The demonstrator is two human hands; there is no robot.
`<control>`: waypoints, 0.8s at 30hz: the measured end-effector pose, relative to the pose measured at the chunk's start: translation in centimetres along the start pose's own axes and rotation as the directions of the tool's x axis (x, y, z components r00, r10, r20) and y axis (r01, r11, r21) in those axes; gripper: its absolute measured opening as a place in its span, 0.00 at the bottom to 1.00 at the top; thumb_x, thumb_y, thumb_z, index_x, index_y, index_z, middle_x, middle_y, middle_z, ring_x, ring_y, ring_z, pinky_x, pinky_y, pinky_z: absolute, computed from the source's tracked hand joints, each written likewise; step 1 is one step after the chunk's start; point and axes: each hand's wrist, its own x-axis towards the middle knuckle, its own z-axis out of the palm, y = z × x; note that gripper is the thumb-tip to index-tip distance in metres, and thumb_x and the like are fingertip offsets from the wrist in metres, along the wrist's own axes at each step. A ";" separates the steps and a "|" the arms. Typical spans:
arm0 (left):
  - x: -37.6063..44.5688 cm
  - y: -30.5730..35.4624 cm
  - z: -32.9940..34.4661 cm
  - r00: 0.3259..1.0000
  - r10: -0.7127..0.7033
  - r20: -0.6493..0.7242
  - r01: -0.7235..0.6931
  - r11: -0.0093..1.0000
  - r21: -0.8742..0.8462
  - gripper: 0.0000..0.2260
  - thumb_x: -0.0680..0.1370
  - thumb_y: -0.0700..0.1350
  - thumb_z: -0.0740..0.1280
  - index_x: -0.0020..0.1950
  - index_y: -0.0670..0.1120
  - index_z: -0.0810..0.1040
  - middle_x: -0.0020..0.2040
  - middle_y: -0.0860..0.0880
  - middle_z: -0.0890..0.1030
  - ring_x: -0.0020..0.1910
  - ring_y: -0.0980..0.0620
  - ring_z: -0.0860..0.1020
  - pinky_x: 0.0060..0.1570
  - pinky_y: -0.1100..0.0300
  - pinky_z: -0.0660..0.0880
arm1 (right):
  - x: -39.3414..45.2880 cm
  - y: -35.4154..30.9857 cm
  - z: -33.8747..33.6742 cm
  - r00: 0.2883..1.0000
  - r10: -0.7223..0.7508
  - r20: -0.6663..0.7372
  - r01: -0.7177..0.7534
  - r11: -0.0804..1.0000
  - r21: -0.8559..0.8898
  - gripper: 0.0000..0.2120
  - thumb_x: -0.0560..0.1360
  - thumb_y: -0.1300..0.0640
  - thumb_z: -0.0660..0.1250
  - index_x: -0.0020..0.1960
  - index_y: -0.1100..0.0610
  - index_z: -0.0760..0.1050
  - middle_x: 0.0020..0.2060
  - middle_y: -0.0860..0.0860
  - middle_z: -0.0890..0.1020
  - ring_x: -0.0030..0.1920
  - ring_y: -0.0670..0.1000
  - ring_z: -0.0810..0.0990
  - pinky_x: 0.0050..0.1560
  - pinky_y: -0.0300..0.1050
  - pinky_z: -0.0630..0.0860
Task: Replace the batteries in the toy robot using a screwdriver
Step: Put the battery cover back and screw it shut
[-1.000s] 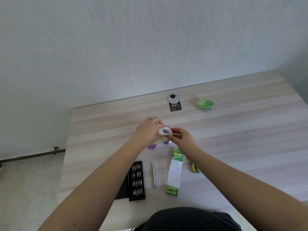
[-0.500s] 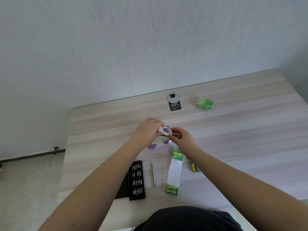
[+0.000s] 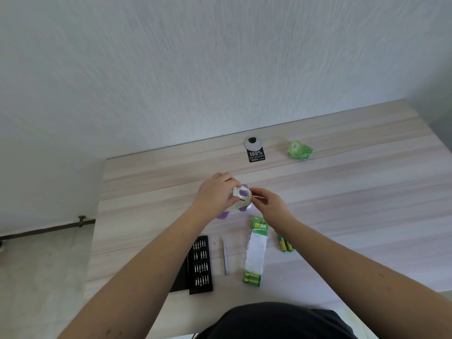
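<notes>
You can see a black tag that says 100% by a round grey cap in the wooden table. A crumpled green wrapper lies near it.

The small white-and-purple plastic toy robot sits tipped on the pale wooden table, at about twelve o'clock from the slim silver metal screwdriver, which lies flat, tip pointing away. At three o'clock from the screwdriver lies a torn green-and-white battery pack, two cells showing; beyond it, loose green-and-yellow batteries lie together.
</notes>
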 end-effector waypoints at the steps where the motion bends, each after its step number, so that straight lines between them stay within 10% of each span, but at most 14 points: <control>1: 0.0 0.0 0.0 1.000 -0.001 -0.006 0.001 1.000 -0.004 0.15 0.75 0.50 0.70 0.61 0.50 0.78 0.59 0.52 0.76 0.61 0.48 0.71 0.56 0.51 0.72 | 0.0 -0.1 0.0 1.000 0.002 0.000 -0.002 1.000 -0.006 0.12 0.79 0.57 0.63 0.60 0.48 0.77 0.46 0.37 0.82 0.49 0.35 0.79 0.51 0.35 0.74; 24: 0.1 0.2 -0.1 0.999 -0.032 -0.015 0.032 0.999 -0.031 0.14 0.74 0.52 0.70 0.59 0.53 0.81 0.56 0.54 0.77 0.59 0.50 0.71 0.55 0.51 0.71 | -0.4 -0.6 -0.2 1.000 0.011 0.018 -0.011 0.999 -0.043 0.14 0.80 0.57 0.61 0.62 0.47 0.77 0.49 0.40 0.82 0.51 0.41 0.79 0.52 0.37 0.73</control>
